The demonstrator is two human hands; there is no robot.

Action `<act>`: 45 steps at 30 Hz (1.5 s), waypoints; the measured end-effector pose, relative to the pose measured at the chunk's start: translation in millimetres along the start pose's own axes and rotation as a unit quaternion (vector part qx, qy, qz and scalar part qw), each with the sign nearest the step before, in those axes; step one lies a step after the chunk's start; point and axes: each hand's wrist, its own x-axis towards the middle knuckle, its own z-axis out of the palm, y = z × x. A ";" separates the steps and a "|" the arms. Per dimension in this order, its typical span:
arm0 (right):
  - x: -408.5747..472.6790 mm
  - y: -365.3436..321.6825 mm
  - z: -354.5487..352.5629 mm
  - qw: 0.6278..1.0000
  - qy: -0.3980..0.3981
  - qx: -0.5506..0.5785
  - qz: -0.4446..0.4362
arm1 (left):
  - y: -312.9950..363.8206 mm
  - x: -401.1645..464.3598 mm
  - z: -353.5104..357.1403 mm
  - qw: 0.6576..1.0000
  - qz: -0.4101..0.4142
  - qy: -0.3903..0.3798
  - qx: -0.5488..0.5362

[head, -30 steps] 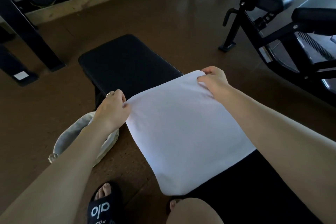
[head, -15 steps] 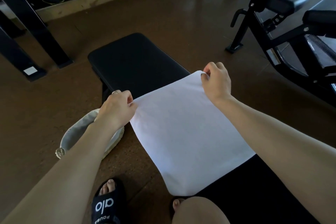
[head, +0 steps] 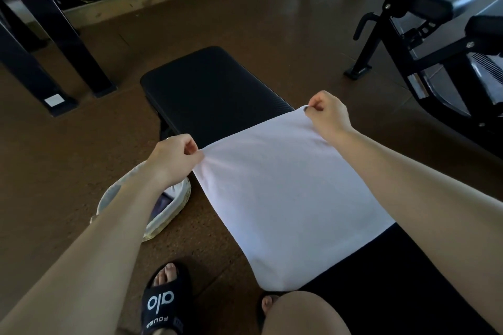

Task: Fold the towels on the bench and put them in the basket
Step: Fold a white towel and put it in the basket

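Pinching far corners of soft, light white towel point(head: 285, 193) with left hand point(head: 174, 158) and right hand point(head: 329, 114); probably sagging unless gripped at corners.

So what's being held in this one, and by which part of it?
The white towel on the bench: the left hand pinches its far left corner, and the right hand pinches its far right corner.

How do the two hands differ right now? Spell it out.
The left hand pinches the towel's near-left corner over the floor beside the bench; the right hand pinches the far-right corner, further from the camera. The left hand is above the basket; the right hand is not. Both hands pinch a corner of the towel.
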 end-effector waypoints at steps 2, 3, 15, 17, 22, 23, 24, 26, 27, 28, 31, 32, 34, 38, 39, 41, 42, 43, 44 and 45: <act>4.1 -0.3 3.4 1.000 -0.003 0.005 0.019 | -1.6 1.2 2.0 1.000 -0.004 0.007 -0.005; 6.2 0.0 4.5 1.000 -0.008 0.007 0.028 | -1.6 1.3 3.3 1.000 -0.004 0.009 -0.005; 14.9 3.0 7.1 0.999 -0.045 0.007 0.030 | -2.9 -0.8 3.4 0.999 -0.014 -0.008 -0.049; 16.4 2.2 5.1 0.998 -0.048 0.007 0.042 | -3.2 -0.7 1.8 0.998 -0.016 -0.015 -0.053; 15.7 -1.8 1.5 0.999 -0.033 0.014 0.028 | -3.8 -1.7 -2.5 0.999 0.004 -0.011 -0.041; 16.3 -2.6 0.8 0.999 -0.032 0.019 0.025 | -4.3 -2.4 -2.6 0.999 0.011 -0.004 -0.034; 16.0 -4.0 0.0 0.999 -0.033 0.024 0.023 | -4.6 -3.4 -2.6 0.999 0.018 0.004 -0.028; 15.5 -6.8 -1.3 0.998 -0.044 0.033 0.023 | -5.1 -5.4 -2.3 0.999 0.025 0.017 -0.023; 15.6 -7.1 -1.1 0.998 -0.050 0.036 0.023 | -5.2 -6.2 -2.2 0.999 0.026 0.021 -0.025; 15.6 -7.1 -0.8 0.997 -0.058 0.041 0.027 | -5.4 -6.8 -2.0 0.999 0.028 0.023 -0.028; 14.7 -6.0 -0.2 0.994 -0.075 0.059 0.049 | -7.4 -7.1 -1.7 0.998 0.037 0.019 -0.036; 14.9 -5.3 -0.2 0.994 -0.075 0.062 0.055 | -8.7 -6.7 -1.4 0.998 0.042 0.017 -0.041; 14.4 -5.7 -0.9 0.994 -0.064 0.067 0.065 | -11.4 -6.0 -1.0 0.997 0.053 0.015 -0.050; 13.0 -9.2 -3.2 0.992 -0.041 0.085 0.079 | -11.1 -6.8 -1.1 0.995 0.070 0.023 -0.069; 12.9 -9.9 -3.8 0.992 -0.039 0.088 0.081 | -10.9 -7.3 -1.2 0.994 0.071 0.029 -0.078; 12.8 -11.3 -6.7 0.992 -0.039 0.089 0.084 | -11.6 -8.0 -0.8 0.992 0.071 0.042 -0.091; 12.9 -11.6 -8.1 0.992 -0.039 0.089 0.085 | -12.0 -7.8 -0.2 0.992 0.069 0.044 -0.094; 13.1 -11.3 -8.9 0.992 -0.038 0.088 0.085 | -12.6 -7.6 0.5 0.992 0.066 0.042 -0.100; 13.3 -10.8 -9.3 0.992 -0.036 0.088 0.085 | -12.9 -7.2 1.7 0.991 0.062 0.036 -0.111; 13.5 -10.3 -9.3 0.992 -0.034 0.088 0.085 | -12.5 -7.1 2.6 0.990 0.059 0.030 -0.124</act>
